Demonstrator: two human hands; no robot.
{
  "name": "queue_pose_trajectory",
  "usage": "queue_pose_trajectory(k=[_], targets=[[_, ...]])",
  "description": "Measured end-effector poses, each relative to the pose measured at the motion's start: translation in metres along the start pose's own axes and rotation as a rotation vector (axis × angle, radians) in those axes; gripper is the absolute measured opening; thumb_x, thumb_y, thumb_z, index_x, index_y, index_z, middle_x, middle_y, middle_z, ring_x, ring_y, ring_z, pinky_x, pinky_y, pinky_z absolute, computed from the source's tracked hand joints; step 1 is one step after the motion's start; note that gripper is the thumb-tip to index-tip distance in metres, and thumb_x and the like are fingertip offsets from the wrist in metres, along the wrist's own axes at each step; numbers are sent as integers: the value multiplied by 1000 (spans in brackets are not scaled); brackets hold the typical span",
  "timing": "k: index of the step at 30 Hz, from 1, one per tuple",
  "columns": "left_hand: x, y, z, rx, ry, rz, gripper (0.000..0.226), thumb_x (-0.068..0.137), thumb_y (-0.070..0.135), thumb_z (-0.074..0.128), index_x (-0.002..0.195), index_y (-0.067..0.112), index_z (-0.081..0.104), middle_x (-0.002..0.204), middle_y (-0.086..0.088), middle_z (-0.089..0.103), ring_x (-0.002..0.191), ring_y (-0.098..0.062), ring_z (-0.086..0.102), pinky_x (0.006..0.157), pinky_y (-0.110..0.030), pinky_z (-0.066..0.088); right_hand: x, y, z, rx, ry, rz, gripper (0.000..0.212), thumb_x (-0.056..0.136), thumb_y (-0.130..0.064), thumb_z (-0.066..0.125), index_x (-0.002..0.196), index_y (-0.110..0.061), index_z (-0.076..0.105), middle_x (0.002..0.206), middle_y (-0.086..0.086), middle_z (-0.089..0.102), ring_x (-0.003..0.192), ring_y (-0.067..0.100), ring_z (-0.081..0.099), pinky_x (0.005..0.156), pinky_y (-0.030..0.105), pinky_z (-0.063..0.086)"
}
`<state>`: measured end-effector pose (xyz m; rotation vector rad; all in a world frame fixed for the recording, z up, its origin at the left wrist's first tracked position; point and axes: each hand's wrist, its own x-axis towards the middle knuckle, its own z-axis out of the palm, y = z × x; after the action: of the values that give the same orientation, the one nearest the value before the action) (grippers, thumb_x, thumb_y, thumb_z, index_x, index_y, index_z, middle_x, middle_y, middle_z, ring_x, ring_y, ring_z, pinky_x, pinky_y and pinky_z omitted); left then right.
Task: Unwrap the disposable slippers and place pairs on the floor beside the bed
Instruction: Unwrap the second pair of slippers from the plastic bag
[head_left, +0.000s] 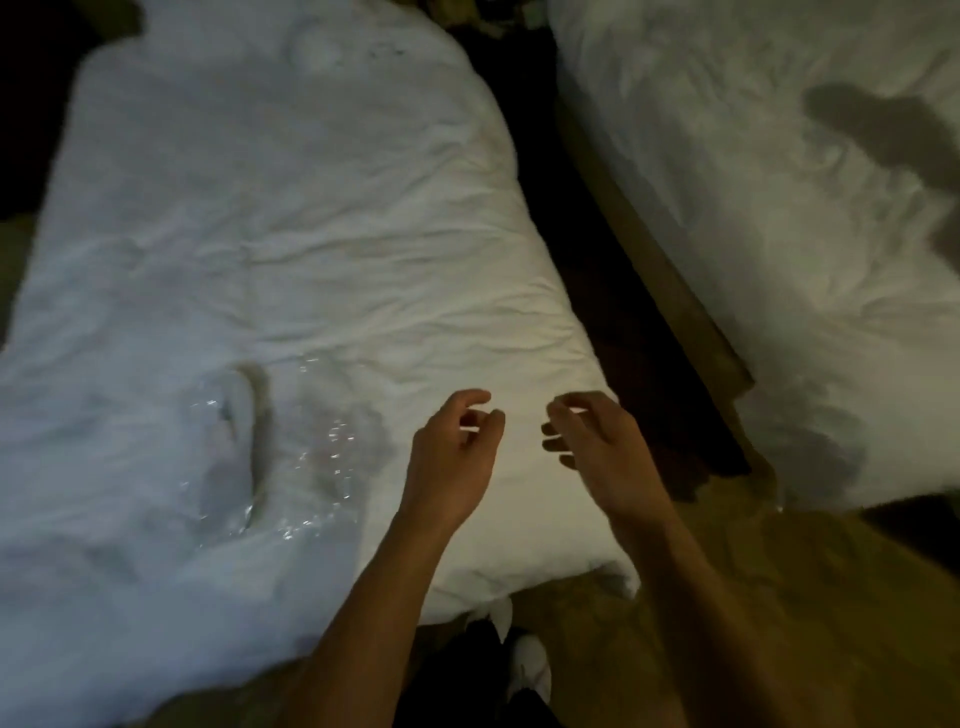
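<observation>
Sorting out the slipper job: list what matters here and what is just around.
Job:
wrapped slippers, on the near bed
clear plastic wrap beside them
left hand and right hand, both empty, fingers curled
floor

Just around:
second bed
white shoe

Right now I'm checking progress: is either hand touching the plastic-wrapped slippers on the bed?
Apart. The head view shows the left hand and right hand empty, with bare sheet between them and the plastic-wrapped slippers.
</observation>
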<state>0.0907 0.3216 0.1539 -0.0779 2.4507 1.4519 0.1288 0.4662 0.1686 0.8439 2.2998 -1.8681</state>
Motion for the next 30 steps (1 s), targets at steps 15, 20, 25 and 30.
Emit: queue_pose_trajectory(k=[15, 20, 25, 30], targets=[[-54, -140, -169, -166, 490, -307, 30, 96, 31, 58, 124, 21, 60, 118, -2, 69, 96, -11, 63, 74, -12, 44, -52, -27, 215, -108, -496, -47, 21, 94, -32, 60, 111, -21, 62, 101, 5, 72, 84, 14, 72, 88, 40, 57], [-35, -214, -226, -133, 478, -396, 33, 97, 30, 57, 129, 19, 57, 124, -5, 67, 93, -8, 55, 82, -21, 43, -53, -12, 317, -168, -516, 34, 24, 96, -31, 58, 116, -17, 59, 106, 7, 70, 87, 16, 71, 91, 40, 57], [3, -272, -272, -181, 440, -403, 32, 97, 23, 57, 129, 17, 56, 121, -5, 68, 96, -11, 61, 75, -13, 43, -41, 12, 411, -168, -433, 122, 28, 96, -26, 60, 121, -14, 56, 105, 9, 70, 85, 17, 72, 88, 38, 58], [44, -300, -299, -200, 363, -342, 31, 98, 22, 56, 128, 17, 56, 116, 0, 66, 87, -4, 61, 60, -3, 46, -23, 30, 472, -197, -339, 159, 32, 97, -26, 58, 126, -15, 51, 112, 9, 67, 81, 11, 70, 74, 22, 57]])
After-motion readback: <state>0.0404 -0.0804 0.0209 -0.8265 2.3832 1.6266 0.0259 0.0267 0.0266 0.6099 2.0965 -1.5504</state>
